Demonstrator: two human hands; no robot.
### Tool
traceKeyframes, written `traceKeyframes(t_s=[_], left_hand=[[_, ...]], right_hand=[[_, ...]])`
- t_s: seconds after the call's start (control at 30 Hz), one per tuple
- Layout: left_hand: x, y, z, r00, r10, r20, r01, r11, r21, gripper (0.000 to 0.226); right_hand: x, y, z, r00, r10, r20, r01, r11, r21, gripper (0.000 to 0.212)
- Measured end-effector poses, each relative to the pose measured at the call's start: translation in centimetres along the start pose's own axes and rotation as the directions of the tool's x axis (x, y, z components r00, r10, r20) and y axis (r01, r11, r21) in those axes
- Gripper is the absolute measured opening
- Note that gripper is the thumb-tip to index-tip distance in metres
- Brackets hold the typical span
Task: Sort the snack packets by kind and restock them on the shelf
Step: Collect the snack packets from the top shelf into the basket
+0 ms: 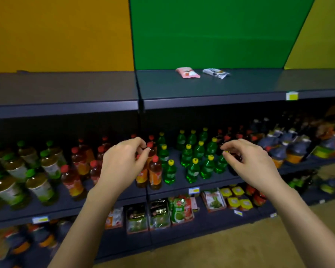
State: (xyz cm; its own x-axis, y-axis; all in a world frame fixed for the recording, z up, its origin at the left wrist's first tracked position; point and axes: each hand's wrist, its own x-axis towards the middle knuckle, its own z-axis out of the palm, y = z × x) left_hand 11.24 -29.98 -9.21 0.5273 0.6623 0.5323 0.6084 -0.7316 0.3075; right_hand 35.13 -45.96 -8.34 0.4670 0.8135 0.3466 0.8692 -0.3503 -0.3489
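Two snack packets lie flat at the back of the dark top shelf, in front of the green panel: a pink packet on the left and a white and black packet just to its right, a small gap between them. My left hand and my right hand hover side by side well below that shelf, in front of the bottle row. Both hold nothing, with the fingers loosely curled and the thumb and forefinger tips close together.
The middle shelf carries rows of bottles: green-capped tea on the left, red-capped orange drinks in the centre, green soda bottles, blue-labelled ones on the right. Bagged snacks fill the lower shelf. Yellow price tags sit on the shelf edges.
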Motion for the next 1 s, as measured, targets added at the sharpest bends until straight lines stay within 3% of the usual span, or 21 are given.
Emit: traceKeyframes(t_s=[0.17,0.6,0.87,1.0], left_hand=[[4.3,4.5,1.8,0.999,0.035,-0.029,-0.035,0.999,0.016,0.014],[20.0,7.2,7.2,0.993,0.039,-0.110,-0.030,0.996,0.084,0.017],[32.8,7.6,11.5,0.993,0.003,0.114,-0.049,0.915,0.400,0.035],[38.5,7.3,15.4,0.956,-0.192,0.223,0.102,0.927,0.361,0.046]], right_hand=[[4.7,4.6,-2.0,1.000,-0.001,-0.012,0.002,1.000,0.030,0.016],[20.1,10.5,-2.3,0.996,-0.036,-0.084,0.045,0.993,0.108,0.017],[32.6,13.0,-2.3,0.995,-0.066,-0.071,0.070,0.996,0.047,0.020],[38.4,14.3,-1.4,0.999,-0.036,-0.028,0.038,0.997,0.066,0.028]])
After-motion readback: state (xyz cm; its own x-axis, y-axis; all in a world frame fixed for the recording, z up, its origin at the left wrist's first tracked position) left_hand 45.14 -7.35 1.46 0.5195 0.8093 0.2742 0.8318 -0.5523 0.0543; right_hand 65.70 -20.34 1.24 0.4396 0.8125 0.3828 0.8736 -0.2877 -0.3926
